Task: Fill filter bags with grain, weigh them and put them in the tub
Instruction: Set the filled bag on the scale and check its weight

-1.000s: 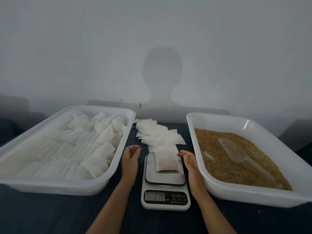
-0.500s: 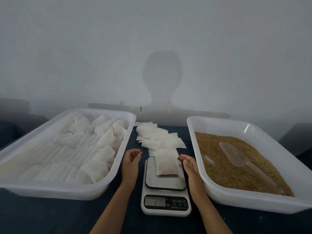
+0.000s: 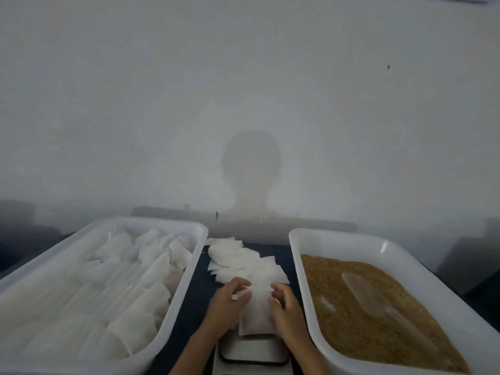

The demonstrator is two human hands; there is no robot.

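Observation:
A filled white filter bag (image 3: 254, 312) is held just above the far edge of the small kitchen scale (image 3: 253, 353). My left hand (image 3: 226, 304) pinches its upper left corner and my right hand (image 3: 284, 304) pinches its upper right corner. The white tub (image 3: 173, 318) on the left holds several filled bags in rows. The tub (image 3: 297, 269) on the right holds brown grain (image 3: 349, 307), with a clear plastic scoop (image 3: 365, 293) lying on it. A loose pile of empty filter bags (image 3: 238, 261) lies on the dark table behind my hands.
A plain grey wall (image 3: 243, 90) rises straight behind the table and carries my shadow. The two tubs flank a narrow strip of dark tabletop (image 3: 194, 299). The scale's display is cut off by the frame's bottom edge.
Both hands closed in from beside the scale and took hold of the bag's top corners, lifting it off the platform. The camera tilted up, so the scale slid toward the bottom edge.

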